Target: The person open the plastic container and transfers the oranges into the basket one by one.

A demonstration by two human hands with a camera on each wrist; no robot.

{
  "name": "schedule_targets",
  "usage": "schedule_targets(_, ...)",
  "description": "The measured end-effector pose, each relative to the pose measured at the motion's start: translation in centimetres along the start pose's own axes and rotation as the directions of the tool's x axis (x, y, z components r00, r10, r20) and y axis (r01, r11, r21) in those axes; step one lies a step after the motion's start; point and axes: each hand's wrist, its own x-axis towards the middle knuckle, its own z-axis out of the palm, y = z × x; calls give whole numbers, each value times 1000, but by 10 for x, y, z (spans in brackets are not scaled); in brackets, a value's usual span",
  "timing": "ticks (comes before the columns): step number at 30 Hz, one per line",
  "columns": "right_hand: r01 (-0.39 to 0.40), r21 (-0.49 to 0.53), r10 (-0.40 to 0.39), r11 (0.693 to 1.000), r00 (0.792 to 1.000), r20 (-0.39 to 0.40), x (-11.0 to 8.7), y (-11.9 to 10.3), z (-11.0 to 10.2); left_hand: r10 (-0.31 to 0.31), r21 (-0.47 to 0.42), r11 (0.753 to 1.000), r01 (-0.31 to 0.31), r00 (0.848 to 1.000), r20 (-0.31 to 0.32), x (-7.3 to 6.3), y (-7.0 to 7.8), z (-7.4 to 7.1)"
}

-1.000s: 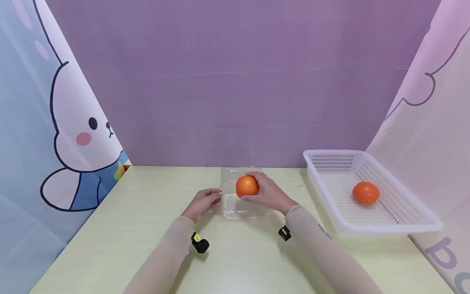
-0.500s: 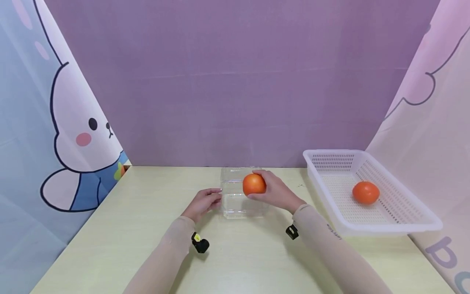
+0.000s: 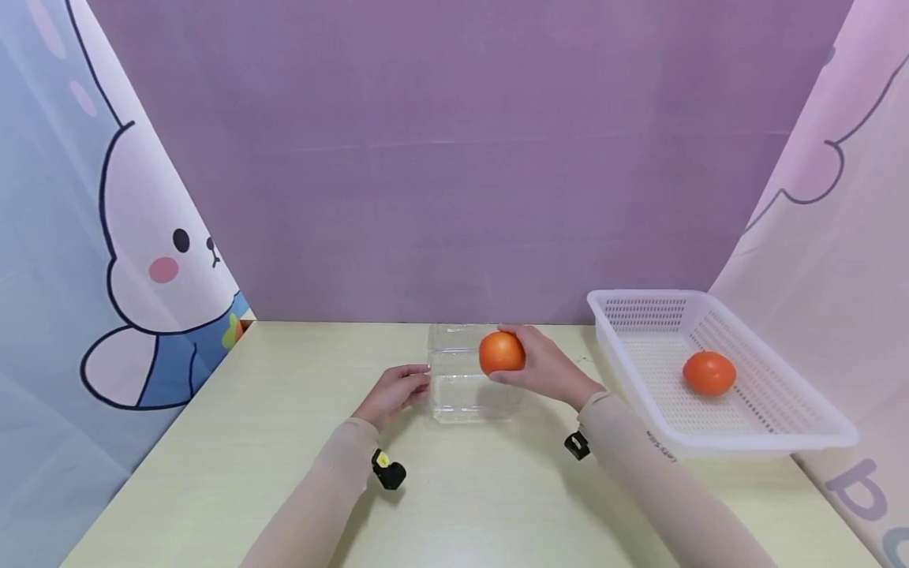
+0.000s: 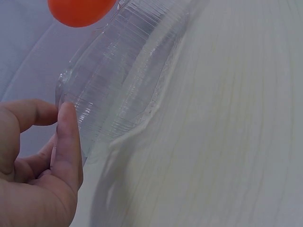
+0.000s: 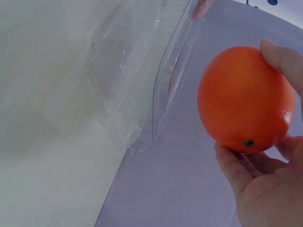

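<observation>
My right hand (image 3: 548, 368) grips an orange (image 3: 500, 352) above the right part of a clear plastic box (image 3: 458, 390). In the right wrist view the orange (image 5: 246, 99) shows a small green stem spot, and the thumb and fingers press it from opposite sides. At the box's left edge is my left hand (image 3: 394, 393). The left wrist view shows its thumb and a finger (image 4: 69, 137) pinching the rim of the box (image 4: 118, 80). No fruit shows inside the box, which stands on the table.
A white perforated basket (image 3: 639, 394) stands on the right of the pale table (image 3: 454, 489), with one orange-coloured fruit (image 3: 709, 373) in it. A purple cloth (image 3: 454, 173) rises behind the table's far edge, and printed cloths hang at both sides.
My right hand has moved right and slightly up with the orange, from over the middle of the box toward its right side. The left hand stays at the box's left edge.
</observation>
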Motion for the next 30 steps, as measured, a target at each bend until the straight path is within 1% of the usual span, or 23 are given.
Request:
schedule_targets(8,-4,10,4,1000,1000,-4,-5,3,-10,4,-4,1000,-4,1000,9,0,-1,-1)
schedule_targets(16,11,-18,-12,1000,1000,-10,-9,3,-16,1,4,1000,-1,1000,1,0,-1,-1)
schedule_targets(22,16,-34,-16,999,1000,-13,-11,4,-22,10,-2,1000,-10,1000,8,1,-2,0)
schedule_targets(30,20,-53,-20,998,1000,-6,-14,6,-30,6,-13,1000,-6,1000,5,1,-3,-1)
